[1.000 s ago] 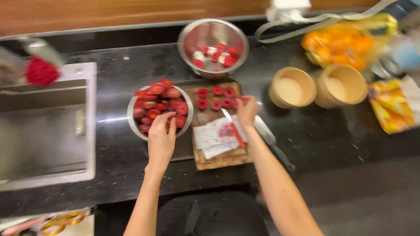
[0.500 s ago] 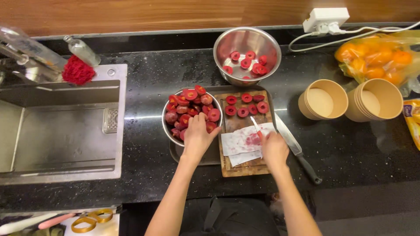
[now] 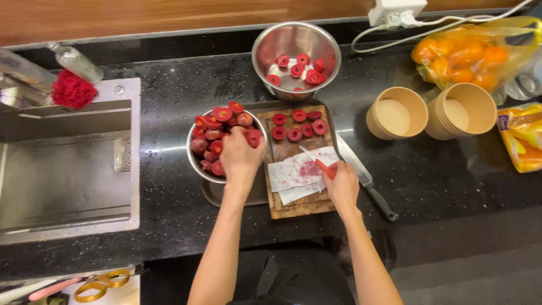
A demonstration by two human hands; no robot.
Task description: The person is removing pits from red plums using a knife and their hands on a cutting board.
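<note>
Black stone bench (image 3: 169,226) carries a steel bowl of red fruit halves (image 3: 210,141); the left hand (image 3: 240,155) reaches into it, fingers curled over the fruit. Just beside it lies a wooden cutting board (image 3: 299,203) with cut pieces (image 3: 299,124) and a stained paper towel (image 3: 293,172), where the right hand (image 3: 341,183) grips a red-handled knife (image 3: 324,168). Behind stands a second bowl (image 3: 296,56); paper cups (image 3: 429,110) sit right, the sink (image 3: 68,169) left.

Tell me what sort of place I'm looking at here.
Most likely a home kitchen: a black stone counter with a steel sink set into it, a cutting board holding cored red fruit slices, and metal bowls of fruit. The left hand reaches into the nearer bowl.
</note>
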